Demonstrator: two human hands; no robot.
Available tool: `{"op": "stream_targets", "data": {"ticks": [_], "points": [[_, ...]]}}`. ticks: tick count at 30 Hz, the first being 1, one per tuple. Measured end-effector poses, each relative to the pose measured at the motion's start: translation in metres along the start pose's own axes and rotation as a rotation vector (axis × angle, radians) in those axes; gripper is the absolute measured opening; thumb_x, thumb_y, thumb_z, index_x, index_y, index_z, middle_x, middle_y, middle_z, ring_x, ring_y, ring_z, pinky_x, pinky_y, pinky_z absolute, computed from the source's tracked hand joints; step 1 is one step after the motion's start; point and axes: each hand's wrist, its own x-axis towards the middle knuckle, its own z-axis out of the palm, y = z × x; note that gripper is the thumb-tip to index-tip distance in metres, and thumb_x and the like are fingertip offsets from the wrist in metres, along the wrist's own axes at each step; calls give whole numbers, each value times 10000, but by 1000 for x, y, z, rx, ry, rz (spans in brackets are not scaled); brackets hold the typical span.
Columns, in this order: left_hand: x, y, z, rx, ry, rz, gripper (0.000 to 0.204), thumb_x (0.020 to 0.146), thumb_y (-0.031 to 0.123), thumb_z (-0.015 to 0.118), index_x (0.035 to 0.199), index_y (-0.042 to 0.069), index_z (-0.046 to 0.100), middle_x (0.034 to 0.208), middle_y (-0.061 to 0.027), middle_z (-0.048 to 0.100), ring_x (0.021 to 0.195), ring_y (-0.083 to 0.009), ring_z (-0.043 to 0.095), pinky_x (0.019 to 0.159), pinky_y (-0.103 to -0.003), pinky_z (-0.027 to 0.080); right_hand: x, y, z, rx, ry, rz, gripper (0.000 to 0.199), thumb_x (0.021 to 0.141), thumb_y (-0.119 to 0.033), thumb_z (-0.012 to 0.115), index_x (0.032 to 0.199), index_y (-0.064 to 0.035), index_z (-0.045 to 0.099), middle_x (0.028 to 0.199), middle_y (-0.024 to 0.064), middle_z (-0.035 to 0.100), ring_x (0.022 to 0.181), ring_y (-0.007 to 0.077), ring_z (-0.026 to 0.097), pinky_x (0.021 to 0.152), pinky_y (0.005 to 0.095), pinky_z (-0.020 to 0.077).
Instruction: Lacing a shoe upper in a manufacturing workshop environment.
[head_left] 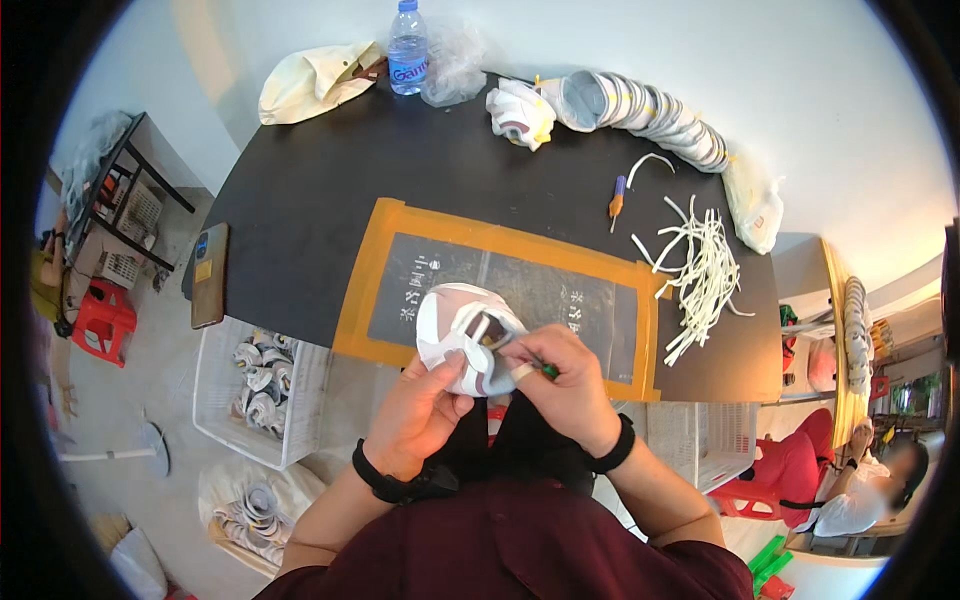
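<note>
A white and dusty-pink shoe upper (448, 312) is held above the near edge of the dark table. My left hand (425, 408) is closed on its near left side, with the thumb on top. At the shoe upper's opening, my right hand (568, 385) is closed around a small tool with a green handle (549, 370); the tool's working end is hidden. A pale wrap circles one finger of that hand. Under the work lies a dark mat (510, 290) framed with orange tape. To the right is a loose pile of white laces (700, 275).
An awl-like tool (616, 203) and a single lace (652, 165) lie beyond the mat. Stacked shoe uppers (650, 112), a water bottle (407, 50) and a cloth hat (318, 82) line the back. A phone (209, 275) sits at the left edge. Baskets (245, 400) flank me; a person (850, 490) sits right.
</note>
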Motion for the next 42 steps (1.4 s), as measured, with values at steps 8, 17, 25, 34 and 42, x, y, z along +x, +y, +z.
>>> {"op": "stream_targets", "data": {"ticks": [8,17,25,34,42], "points": [[-11,-7,-1,125,79,-33,284,933,122,625,1208,154,566,1028,5,663,835,-103,653,562,-228,500,-5,-8,19,-103,-70,4,265,819,-56,621,1077,-55,682,997,127,651,880,298,653,755,349,518],[-7,-11,-2,144,64,-16,291,935,132,624,1217,144,555,1007,3,661,806,-104,650,530,-225,502,-3,5,28,-114,-43,56,274,786,-18,581,1042,-44,674,983,128,658,876,317,655,747,361,515],[-4,-10,-6,161,66,-5,249,950,161,612,1189,115,565,994,-2,659,770,-85,638,497,-203,469,3,3,28,-162,-43,-13,167,759,-8,599,920,-27,642,876,132,626,807,319,637,696,361,509],[1,-1,-11,42,127,-1,258,936,151,621,1188,128,568,992,10,656,760,-69,618,463,-195,388,13,4,16,-110,-199,-140,156,718,-22,629,870,-25,601,830,131,593,745,309,614,662,349,501],[-1,8,-5,-25,167,-50,208,949,137,602,1155,118,580,968,2,659,743,-57,605,458,-193,380,16,16,2,-43,-395,-262,195,715,-15,622,904,-45,587,890,106,592,759,301,610,665,351,502]]}}
